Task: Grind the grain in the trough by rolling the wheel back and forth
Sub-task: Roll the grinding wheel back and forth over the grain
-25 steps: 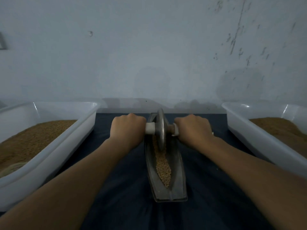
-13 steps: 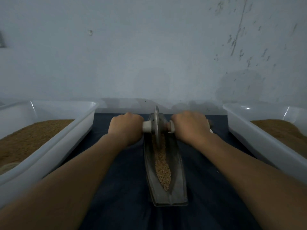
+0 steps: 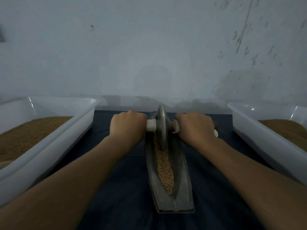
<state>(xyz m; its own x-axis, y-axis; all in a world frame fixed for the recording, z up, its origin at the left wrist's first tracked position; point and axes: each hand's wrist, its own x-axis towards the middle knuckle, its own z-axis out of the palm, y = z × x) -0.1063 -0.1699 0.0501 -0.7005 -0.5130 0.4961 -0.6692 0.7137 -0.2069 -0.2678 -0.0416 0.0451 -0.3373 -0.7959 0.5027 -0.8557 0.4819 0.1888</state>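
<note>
A narrow grey metal trough (image 3: 181, 183) lies lengthwise on a dark cloth, running away from me. Tan grain (image 3: 165, 170) fills its groove. A grey metal wheel (image 3: 162, 125) stands upright on edge in the far part of the trough, on a white axle handle (image 3: 151, 125). My left hand (image 3: 127, 126) grips the axle to the left of the wheel. My right hand (image 3: 193, 127) grips it to the right. The wheel's lower edge sits in the grain.
A white plastic tub (image 3: 54, 146) with brown grain stands at the left, a second white tub (image 3: 262, 141) with brown grain at the right. The dark cloth (image 3: 119, 205) covers the surface. A pale wall (image 3: 149, 55) rises just behind the trough.
The wheel rolled slightly toward the far end of the trough and both hands moved with it. Both grips on the axle stay the same.
</note>
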